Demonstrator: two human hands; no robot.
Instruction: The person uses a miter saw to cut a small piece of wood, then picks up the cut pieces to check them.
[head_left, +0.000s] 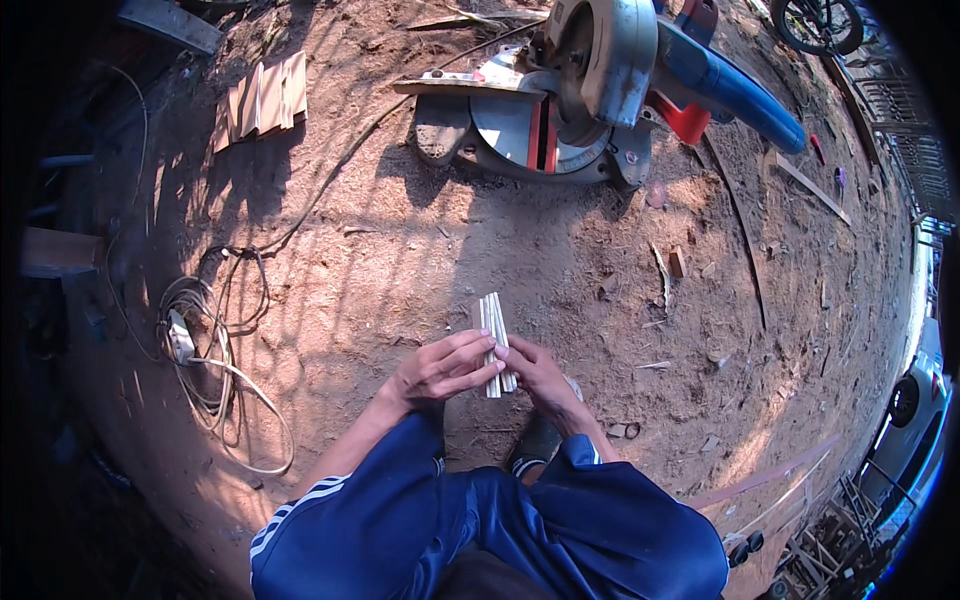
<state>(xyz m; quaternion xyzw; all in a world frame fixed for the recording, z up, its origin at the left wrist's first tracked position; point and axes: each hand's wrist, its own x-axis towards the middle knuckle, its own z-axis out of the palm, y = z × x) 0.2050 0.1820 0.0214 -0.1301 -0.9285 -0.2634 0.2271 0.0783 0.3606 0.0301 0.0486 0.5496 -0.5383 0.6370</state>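
Between my hands, just in front of my knees, stands a small bundle of thin wooden slats [491, 313], with their pale edges turned up toward me. My left hand [448, 368] wraps its fingers across the left side of the bundle. On the other side my right hand [540, 379] grips the slats between thumb and fingers. Both hands are closed on the same bundle, and their fingertips nearly meet along its edges. Part of the slats' faces is hidden behind the fingers.
Ahead on the sawdust-covered dirt stands a miter saw [620, 75] with a blue handle. Several flat wooden pieces [262, 100] lie at the far left. A coiled cable [215, 385] with a white socket block [181, 337] is at left. A small wood block [678, 262] lies at right.
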